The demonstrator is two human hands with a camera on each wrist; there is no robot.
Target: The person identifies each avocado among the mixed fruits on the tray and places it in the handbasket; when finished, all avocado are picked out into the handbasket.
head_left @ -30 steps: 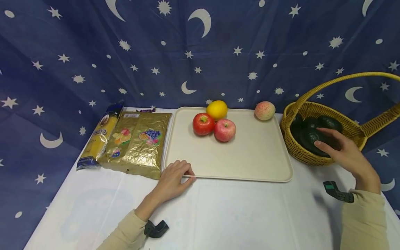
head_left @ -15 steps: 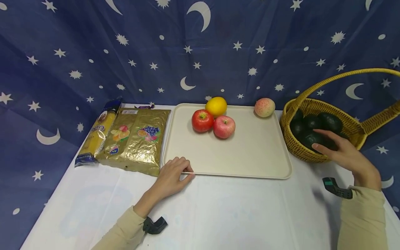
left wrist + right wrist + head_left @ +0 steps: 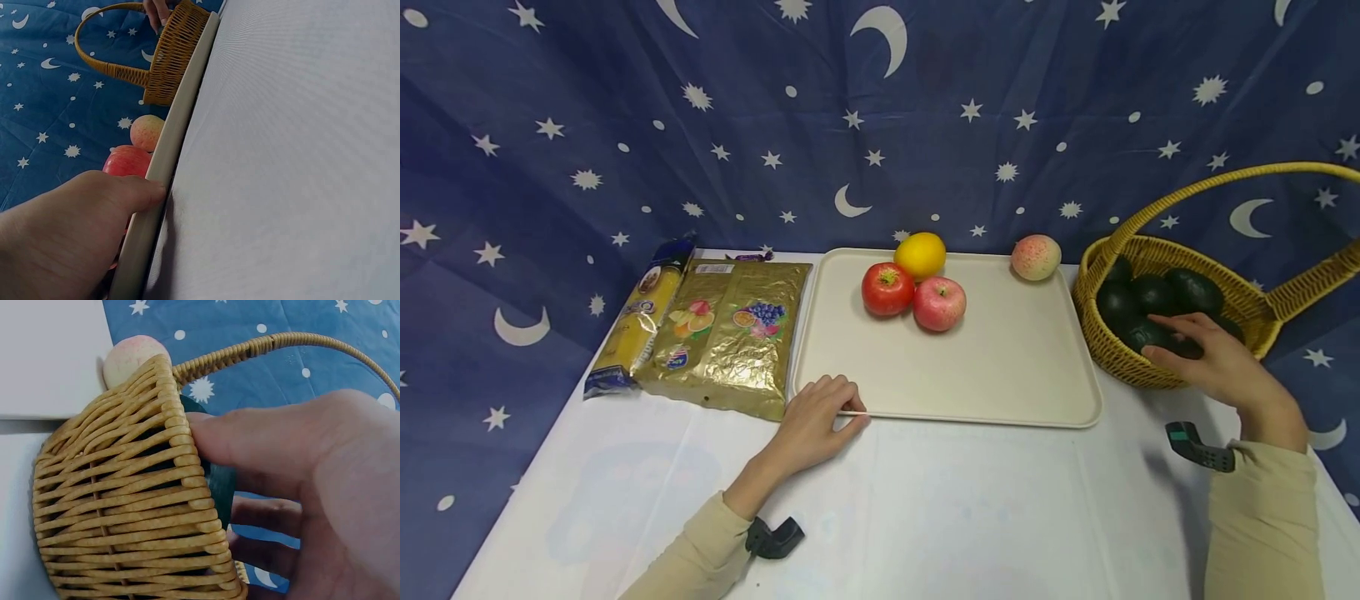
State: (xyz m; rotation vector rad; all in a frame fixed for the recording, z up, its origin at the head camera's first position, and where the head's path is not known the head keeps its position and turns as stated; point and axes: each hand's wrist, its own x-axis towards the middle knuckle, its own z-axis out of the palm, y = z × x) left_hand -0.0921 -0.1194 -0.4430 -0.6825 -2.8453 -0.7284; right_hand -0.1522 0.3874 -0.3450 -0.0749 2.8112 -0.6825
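My right hand point(image 3: 1232, 371) reaches into a yellow wicker basket point(image 3: 1088, 329) at the right. Its thumb and fingers hold a dark green avocado point(image 3: 220, 484), with the thumb near the basket's rim in the right wrist view. Several more avocados point(image 3: 1193, 292) lie around it. My left hand point(image 3: 816, 421) pinches the near rim of a cream tray point(image 3: 1000, 367), thumb outside and fingers over the edge. On the tray a red apple point(image 3: 887, 289), a pink apple point(image 3: 939, 304) and a lemon point(image 3: 921, 255) sit together. A peach point(image 3: 1036, 257) stands at the far right corner.
A gold fruit-printed bag point(image 3: 730, 333) lies left of the tray, beside a yellow-and-blue packet point(image 3: 640, 321). A small purple-wrapped piece point(image 3: 752, 256) is behind the bag. The basket's tall handle point(image 3: 1210, 185) arches above it. A starry blue cloth point(image 3: 955, 183) hangs behind the white table.
My right hand has shifted slightly left and toward me, and its fingers have closed in on the avocado. The left hand stays on the tray's rim.
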